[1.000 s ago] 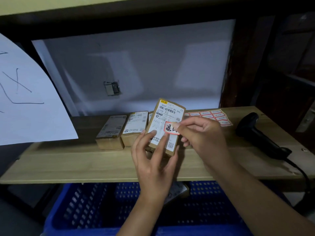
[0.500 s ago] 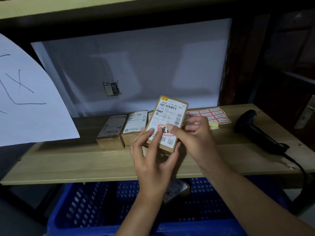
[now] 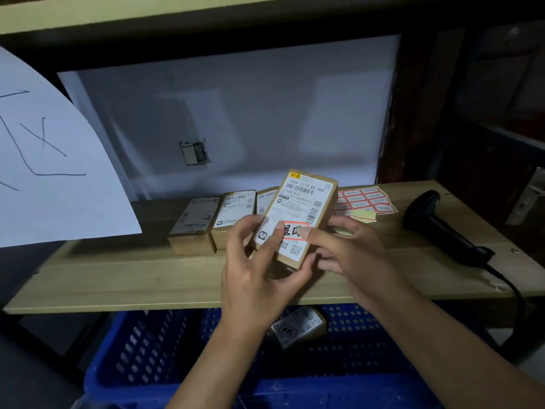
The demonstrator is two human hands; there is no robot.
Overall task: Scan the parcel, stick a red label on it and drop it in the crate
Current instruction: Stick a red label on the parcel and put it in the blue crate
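Here the person holds a small cardboard parcel [image 3: 298,215] tilted above the wooden shelf board [image 3: 124,278], its printed shipping label facing the camera. The left hand [image 3: 259,273] grasps the parcel from below and from its left edge, with one finger laid across the lower part of the label. The right hand [image 3: 351,252] grips the parcel's right side, and its thumb presses on the red label [image 3: 293,230], which lies on the white shipping label near the parcel's lower half; black handwritten characters show on it, partly covered by the thumb and the left finger.

Behind the parcel, three more cardboard parcels [image 3: 216,221] stand side by side on the board, touching each other; the rightmost is mostly hidden by the held parcel. To the right, a sheet of red labels [image 3: 365,199] lies flat on the board, its near left part hidden by the parcel and the right hand, with yellow backing showing where a label is off. Further right, well apart from the hands, a black handheld barcode scanner [image 3: 442,231] lies on the board, and its cable runs off the edge.

Below the board sits a blue perforated plastic crate [image 3: 141,349]. Inside it lies another parcel [image 3: 298,326], partly hidden by the left wrist. A white paper sheet [image 3: 53,160] with pen strokes hangs at the left.
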